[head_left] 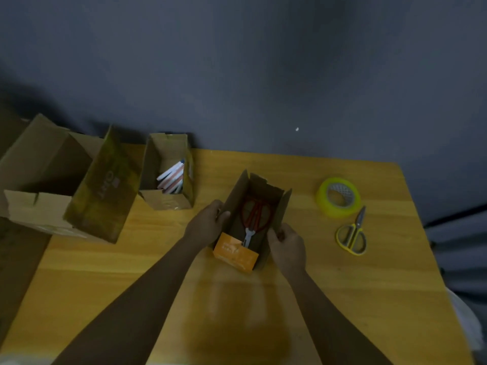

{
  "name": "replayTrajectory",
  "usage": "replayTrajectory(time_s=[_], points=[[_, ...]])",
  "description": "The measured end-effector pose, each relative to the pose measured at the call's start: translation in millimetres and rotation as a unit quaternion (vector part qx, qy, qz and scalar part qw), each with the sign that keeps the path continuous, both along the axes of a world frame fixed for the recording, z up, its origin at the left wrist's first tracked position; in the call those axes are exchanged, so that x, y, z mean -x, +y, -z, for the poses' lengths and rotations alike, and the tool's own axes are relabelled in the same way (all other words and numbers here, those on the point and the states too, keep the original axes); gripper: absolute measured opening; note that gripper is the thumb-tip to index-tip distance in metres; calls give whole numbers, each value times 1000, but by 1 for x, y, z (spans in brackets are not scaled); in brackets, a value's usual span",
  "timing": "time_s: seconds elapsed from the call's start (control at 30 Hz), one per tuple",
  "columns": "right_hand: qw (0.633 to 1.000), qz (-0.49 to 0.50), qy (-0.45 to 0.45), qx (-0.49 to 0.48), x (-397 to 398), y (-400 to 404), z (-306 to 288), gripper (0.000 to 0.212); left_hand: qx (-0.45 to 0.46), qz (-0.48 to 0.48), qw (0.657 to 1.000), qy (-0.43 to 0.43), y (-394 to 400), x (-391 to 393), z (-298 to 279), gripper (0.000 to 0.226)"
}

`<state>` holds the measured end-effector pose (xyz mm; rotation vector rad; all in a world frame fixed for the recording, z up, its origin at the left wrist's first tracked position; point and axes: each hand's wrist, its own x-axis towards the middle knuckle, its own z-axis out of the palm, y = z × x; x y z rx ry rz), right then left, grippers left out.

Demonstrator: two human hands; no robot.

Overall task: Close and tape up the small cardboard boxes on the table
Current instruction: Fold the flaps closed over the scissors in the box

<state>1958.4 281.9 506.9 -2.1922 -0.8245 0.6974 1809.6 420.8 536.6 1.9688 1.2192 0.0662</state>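
A small open cardboard box [274, 206] stands mid-table with its flaps up; its near flap is orange. Red-handled scissors [255, 214] lie inside it. My left hand [208, 222] grips the box's left flap, thumb over the edge. The right flap is held by my right hand [287, 246], fingers curled on its near end. A second small open box [168, 201] stands farther left, holding several white and pink sticks [172, 177]. A roll of yellow-green tape [338, 197] lies to the right, with yellow-handled scissors [351, 234] just in front of it.
A large open cardboard box [47, 175] sits at the table's far left, one long flap [102, 188] hanging toward the small boxes. The wooden table [105, 272] ends at a dark wall behind and at an edge on the right.
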Motion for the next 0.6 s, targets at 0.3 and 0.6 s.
replayTrajectory(time_s=[0.3,0.6], points=[[991,107,53,-53,-25,-7,-11,58,-133,11,991,-21,-4,-33,-18,37],[994,97,-25,45,-141,-19,-19,41,-186,129,974,-31,-28,-126,-43,35]])
